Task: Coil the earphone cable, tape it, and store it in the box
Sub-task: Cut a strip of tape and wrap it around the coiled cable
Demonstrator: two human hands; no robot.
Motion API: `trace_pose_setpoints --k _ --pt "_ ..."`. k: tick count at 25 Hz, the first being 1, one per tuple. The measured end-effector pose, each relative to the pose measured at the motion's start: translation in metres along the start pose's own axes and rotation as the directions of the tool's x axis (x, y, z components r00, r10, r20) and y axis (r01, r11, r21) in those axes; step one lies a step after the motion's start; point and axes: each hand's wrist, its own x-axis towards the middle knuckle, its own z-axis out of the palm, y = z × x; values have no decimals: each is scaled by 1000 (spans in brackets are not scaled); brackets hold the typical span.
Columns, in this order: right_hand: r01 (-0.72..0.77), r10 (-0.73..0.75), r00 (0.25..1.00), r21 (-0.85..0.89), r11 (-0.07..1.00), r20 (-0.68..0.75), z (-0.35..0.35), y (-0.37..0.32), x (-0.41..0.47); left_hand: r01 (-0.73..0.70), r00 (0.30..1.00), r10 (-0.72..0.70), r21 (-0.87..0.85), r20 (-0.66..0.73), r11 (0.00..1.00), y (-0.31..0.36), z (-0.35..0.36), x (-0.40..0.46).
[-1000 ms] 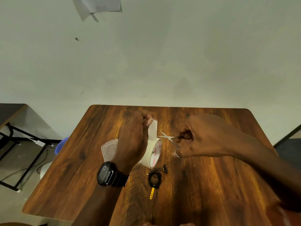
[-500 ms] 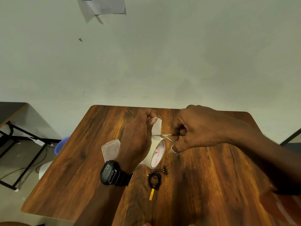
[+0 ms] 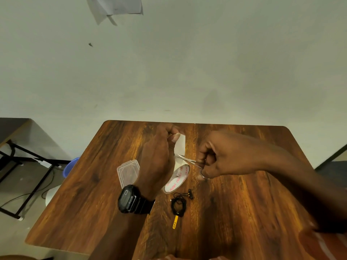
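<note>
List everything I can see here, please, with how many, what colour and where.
table: one, brown wood, under everything
tape roll: one, white with red print, table centre
tape strip: one, white, pulled up from the roll
scissors: one, silver, blades at the strip
coiled earphone cable: one, black with a yellow tab, near the roll
box: one, clear plastic, left of the roll
paper: one, white, on the wall
watch: one, black, left wrist
left hand: pinches the strip
right hand: holds the scissors
</note>
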Motion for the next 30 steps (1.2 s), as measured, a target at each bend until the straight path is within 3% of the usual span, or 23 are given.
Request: trace_pose_setpoints --k 5,7,10,11,13,16,19,21,23,24,26,28,30 --pt "-153 150 988 330 931 37 55 56 -9 70 998 -70 -33 2 997 -11 12 -11" --pt "-305 314 949 390 869 43 105 97 -11 88 996 -88 15 -4 996 -18 17 -18" --pt "-664 667 743 189 723 58 187 161 -16 60 998 -62 67 33 996 -25 22 -35" --pt "-740 741 670 123 662 41 208 177 -20 50 997 -55 76 56 996 -26 25 -42" --pt "-787 794 608 140 601 10 233 200 -23 63 993 -71 88 89 994 -30 29 -52" --pt "-760 783 621 267 592 31 241 230 -27 108 988 -121 129 100 986 -33 33 -60" --pt "-762 828 553 455 461 87 239 241 -30 129 982 -145 133 124 983 -31 38 -65" --pt "-692 854 511 543 475 -97 230 225 -29 155 973 -175 135 149 979 -29 41 -68" --pt "-444 830 444 722 531 -338 217 179 -22 180 961 -202 128 189 975 -26 46 -69" --pt "-259 796 470 802 538 -382 211 147 -17 194 956 -216 126 198 973 -25 49 -68" --pt "2 690 616 876 482 -381 200 86 -11 254 943 -270 103 196 962 -22 55 -66" --pt "65 620 708 906 419 -338 194 55 -2 297 934 -306 74 183 952 -19 62 -66" --pt "43 621 721 915 401 -306 187 51 5 287 936 -292 53 199 956 -18 68 -69"
